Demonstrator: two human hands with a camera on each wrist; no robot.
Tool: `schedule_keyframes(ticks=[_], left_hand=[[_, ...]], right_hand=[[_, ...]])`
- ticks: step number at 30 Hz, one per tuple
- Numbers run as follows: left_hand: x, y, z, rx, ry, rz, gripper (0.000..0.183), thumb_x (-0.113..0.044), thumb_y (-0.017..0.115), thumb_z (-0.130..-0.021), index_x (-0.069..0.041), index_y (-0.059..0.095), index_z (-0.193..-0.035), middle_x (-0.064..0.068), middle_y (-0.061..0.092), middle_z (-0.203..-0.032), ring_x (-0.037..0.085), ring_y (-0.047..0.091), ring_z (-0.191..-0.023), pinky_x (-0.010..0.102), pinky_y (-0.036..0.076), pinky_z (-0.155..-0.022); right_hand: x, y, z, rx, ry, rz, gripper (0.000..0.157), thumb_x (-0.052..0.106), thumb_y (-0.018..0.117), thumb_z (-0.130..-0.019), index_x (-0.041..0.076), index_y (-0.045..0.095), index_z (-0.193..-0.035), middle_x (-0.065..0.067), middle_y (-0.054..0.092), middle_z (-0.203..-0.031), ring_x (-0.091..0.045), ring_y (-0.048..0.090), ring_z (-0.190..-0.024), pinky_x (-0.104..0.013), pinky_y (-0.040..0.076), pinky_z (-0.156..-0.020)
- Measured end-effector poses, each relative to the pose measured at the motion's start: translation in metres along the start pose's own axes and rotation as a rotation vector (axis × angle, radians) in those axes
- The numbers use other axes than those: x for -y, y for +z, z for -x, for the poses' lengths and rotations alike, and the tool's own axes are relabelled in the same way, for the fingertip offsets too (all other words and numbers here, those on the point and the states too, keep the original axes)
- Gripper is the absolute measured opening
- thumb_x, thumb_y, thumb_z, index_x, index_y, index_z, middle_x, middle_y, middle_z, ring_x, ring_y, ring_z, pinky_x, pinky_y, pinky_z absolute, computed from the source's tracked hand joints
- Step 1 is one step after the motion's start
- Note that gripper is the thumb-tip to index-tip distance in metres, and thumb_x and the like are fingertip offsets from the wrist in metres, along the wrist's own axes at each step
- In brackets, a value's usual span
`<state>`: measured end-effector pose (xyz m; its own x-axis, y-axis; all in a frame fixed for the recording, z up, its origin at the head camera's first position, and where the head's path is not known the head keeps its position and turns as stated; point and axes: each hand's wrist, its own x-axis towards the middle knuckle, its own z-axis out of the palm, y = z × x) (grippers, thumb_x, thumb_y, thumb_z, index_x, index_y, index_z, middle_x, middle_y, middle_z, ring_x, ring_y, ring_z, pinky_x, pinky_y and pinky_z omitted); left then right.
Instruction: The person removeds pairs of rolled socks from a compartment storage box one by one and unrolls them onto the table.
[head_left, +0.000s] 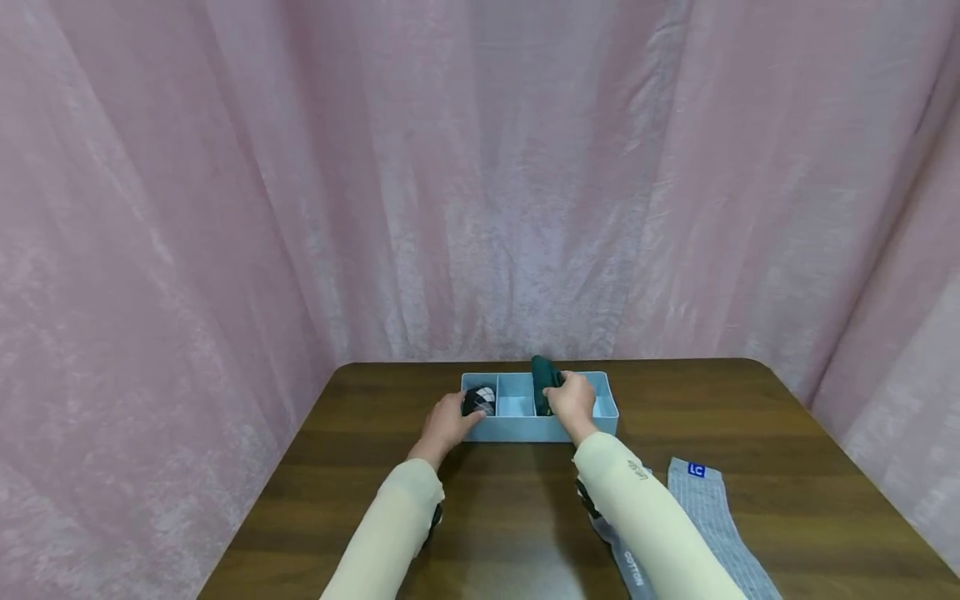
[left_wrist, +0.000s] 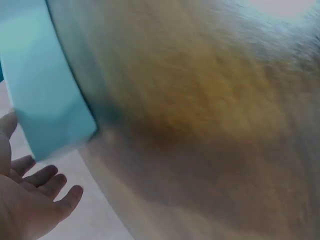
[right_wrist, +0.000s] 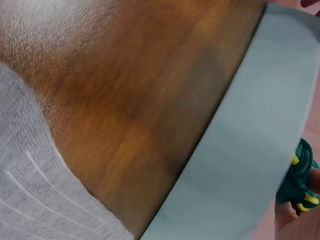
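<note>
A light blue divided box (head_left: pixel 517 429) stands near the far edge of the table. In its leftmost compartment lies a black-and-white rolled sock (head_left: pixel 480 398). My left hand (head_left: pixel 447 423) is at the box's left end, thumb by the front rim; in the left wrist view its fingers (left_wrist: pixel 42 176) are loosely spread past the box corner. With my right hand (head_left: pixel 573 404) I grip a dark green rolled sock (head_left: pixel 543 379), standing partly in a compartment right of the middle. The right wrist view shows yellow bands on that green sock (right_wrist: pixel 300 175), between thumb and fingers.
A grey sock (head_left: pixel 708 517) with a blue label lies flat on the brown wooden table (head_left: pixel 787 450), right of my right forearm. Another grey sock (head_left: pixel 633 571), lettered, is partly hidden under that forearm. Pink curtains (head_left: pixel 480 208) hang behind the table.
</note>
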<state>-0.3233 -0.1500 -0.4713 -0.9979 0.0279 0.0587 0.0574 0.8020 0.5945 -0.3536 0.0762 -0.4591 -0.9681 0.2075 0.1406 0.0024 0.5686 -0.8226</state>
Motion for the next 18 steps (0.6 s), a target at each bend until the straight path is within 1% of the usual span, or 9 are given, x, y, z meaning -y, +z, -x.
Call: schedule_keyframes(ticks=[2, 4, 6, 8, 10, 14, 16, 18], left_hand=[[-0.005, 0.0, -0.005, -0.013, 0.046, -0.026, 0.059, -0.034, 0.065, -0.097, -0.003, 0.048, -0.145, 0.02, 0.045, -0.148, 0.039, 0.042, -0.135, 0.058, 0.035, -0.107], [-0.012, 0.002, -0.01, -0.03, 0.104, -0.028, 0.052, -0.031, 0.063, -0.098, -0.004, 0.053, -0.142, 0.019, 0.048, -0.145, 0.037, 0.044, -0.134, 0.056, 0.036, -0.107], [-0.022, 0.004, -0.014, -0.04, 0.156, 0.003, 0.047, -0.029, 0.061, -0.1, -0.004, 0.056, -0.139, 0.017, 0.052, -0.142, 0.035, 0.047, -0.132, 0.054, 0.039, -0.105], [-0.034, 0.006, -0.015, -0.027, 0.186, 0.08, 0.043, -0.029, 0.057, -0.102, -0.005, 0.057, -0.138, 0.015, 0.056, -0.139, 0.032, 0.051, -0.129, 0.051, 0.043, -0.103], [-0.045, 0.008, -0.017, 0.008, 0.187, 0.177, 0.044, -0.031, 0.053, -0.104, -0.006, 0.055, -0.141, 0.013, 0.057, -0.138, 0.031, 0.053, -0.127, 0.049, 0.045, -0.101], [-0.06, 0.01, -0.019, 0.106, 0.15, 0.369, 0.052, -0.04, 0.047, -0.105, -0.01, 0.049, -0.147, 0.01, 0.056, -0.139, 0.03, 0.053, -0.127, 0.051, 0.045, -0.1], [-0.064, 0.009, -0.021, 0.139, 0.129, 0.46, 0.055, -0.043, 0.047, -0.104, -0.011, 0.047, -0.148, 0.011, 0.056, -0.14, 0.03, 0.052, -0.129, 0.051, 0.045, -0.101], [-0.068, 0.008, -0.022, 0.15, 0.111, 0.545, 0.055, -0.042, 0.05, -0.104, -0.011, 0.046, -0.148, 0.012, 0.058, -0.138, 0.029, 0.055, -0.126, 0.05, 0.046, -0.1]], right_hand=[[0.005, -0.003, 0.0, 0.005, 0.026, -0.036, 0.043, 0.012, 0.074, -0.089, -0.002, 0.064, -0.128, -0.025, 0.064, -0.122, -0.041, 0.06, -0.11, -0.051, 0.053, -0.087], [0.01, -0.005, 0.001, 0.016, 0.045, -0.067, 0.043, 0.013, 0.074, -0.089, -0.001, 0.063, -0.129, -0.024, 0.063, -0.124, -0.04, 0.06, -0.111, -0.05, 0.053, -0.086], [0.015, -0.006, 0.002, 0.026, 0.061, -0.107, 0.043, 0.013, 0.074, -0.09, 0.0, 0.063, -0.13, -0.024, 0.063, -0.125, -0.04, 0.061, -0.11, -0.05, 0.054, -0.085], [0.021, -0.007, 0.003, 0.037, 0.08, -0.159, 0.044, 0.014, 0.074, -0.09, 0.001, 0.063, -0.13, -0.023, 0.064, -0.124, -0.039, 0.063, -0.109, -0.049, 0.055, -0.084], [0.027, -0.007, 0.005, 0.051, 0.104, -0.229, 0.044, 0.014, 0.075, -0.09, 0.001, 0.063, -0.13, -0.022, 0.064, -0.124, -0.038, 0.063, -0.109, -0.049, 0.054, -0.086], [0.039, -0.009, 0.01, 0.091, 0.148, -0.375, 0.046, 0.015, 0.073, -0.091, 0.0, 0.06, -0.132, -0.022, 0.063, -0.125, -0.037, 0.062, -0.112, -0.05, 0.052, -0.092], [0.043, -0.011, 0.013, 0.117, 0.165, -0.441, 0.045, 0.016, 0.071, -0.093, -0.001, 0.059, -0.133, -0.022, 0.062, -0.127, -0.037, 0.06, -0.115, -0.05, 0.05, -0.095], [0.045, -0.011, 0.016, 0.144, 0.175, -0.502, 0.044, 0.015, 0.068, -0.095, -0.002, 0.057, -0.134, -0.023, 0.061, -0.129, -0.038, 0.059, -0.118, -0.05, 0.048, -0.097]])
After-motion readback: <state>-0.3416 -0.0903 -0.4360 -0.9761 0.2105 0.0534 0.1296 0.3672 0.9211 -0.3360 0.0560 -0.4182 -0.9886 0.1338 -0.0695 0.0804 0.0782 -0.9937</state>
